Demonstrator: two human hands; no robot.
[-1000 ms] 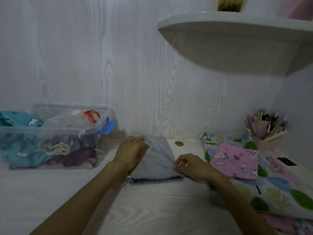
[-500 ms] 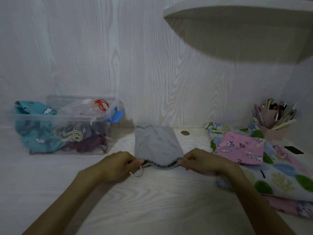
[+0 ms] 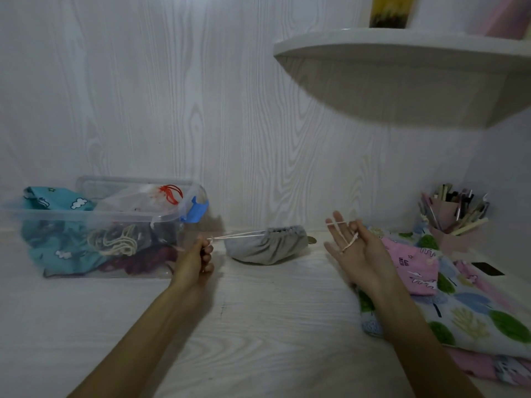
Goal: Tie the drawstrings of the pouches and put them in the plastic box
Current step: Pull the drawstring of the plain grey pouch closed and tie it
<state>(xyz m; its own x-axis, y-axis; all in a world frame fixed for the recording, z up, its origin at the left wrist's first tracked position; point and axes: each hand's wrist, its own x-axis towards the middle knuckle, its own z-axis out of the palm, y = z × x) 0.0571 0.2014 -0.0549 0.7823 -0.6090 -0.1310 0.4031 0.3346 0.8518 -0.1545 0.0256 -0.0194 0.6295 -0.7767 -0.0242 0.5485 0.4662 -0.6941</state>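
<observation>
The grey pouch (image 3: 268,245) lies on the white counter (image 3: 258,326) near the wall, between the 2 hands, its mouth gathered into tight pleats. From its left side a thin pink drawstring (image 3: 238,234) runs taut to the left hand (image 3: 198,258), whose fingers are curled and pinch the string's end just beside the plastic box (image 3: 94,225). The right hand (image 3: 355,251) is held up with the palm showing and the fingers mostly straight and spread; a loop of the other pink drawstring crosses 2 fingers and hangs over the palm, and whether the thumb pins it I cannot tell. How this string meets the pouch is not clear.

The clear plastic box sits on the counter at the left, against the wall, already holding a teal cloud-print pouch (image 3: 54,222) and other pouches with cream and red cords. To the right lies a pile of printed pouches (image 3: 448,297), a pink one on top. A cup of pens (image 3: 454,216) stands in the corner under a white shelf (image 3: 402,50).
</observation>
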